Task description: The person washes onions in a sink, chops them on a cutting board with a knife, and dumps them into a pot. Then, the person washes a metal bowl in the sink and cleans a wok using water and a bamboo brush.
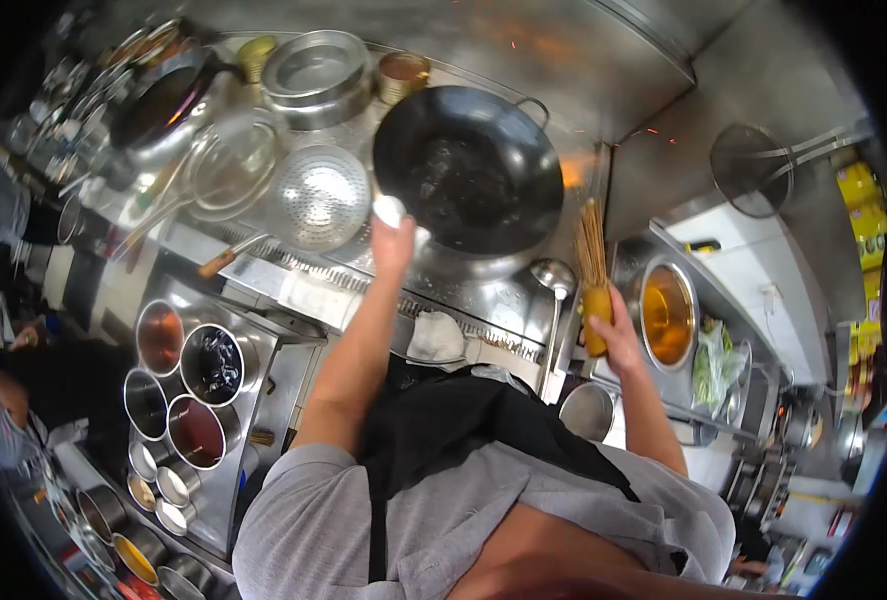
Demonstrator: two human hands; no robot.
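Observation:
My left hand (393, 243) is closed around a folded white cloth (389, 210) against the near-left rim of a large black wok (463, 175). The wok sits tilted over the stove, its inside dark and wet-looking. On the right, my right hand (615, 338) grips the yellow handle of a bamboo wok brush (591, 255), bristles pointing away from me. A ladle (553, 275) lies between the wok and the brush. Just left of my left hand rests a perforated strainer (318, 198) with a wooden handle.
Stacked metal pots (317, 80) and a tin can (403, 75) stand behind the wok. At right is a bowl of amber liquid (667, 315), with a mesh skimmer (751, 170) above it. Several sauce containers (198, 430) fill the left-hand counter. A person (8, 410) is at far left.

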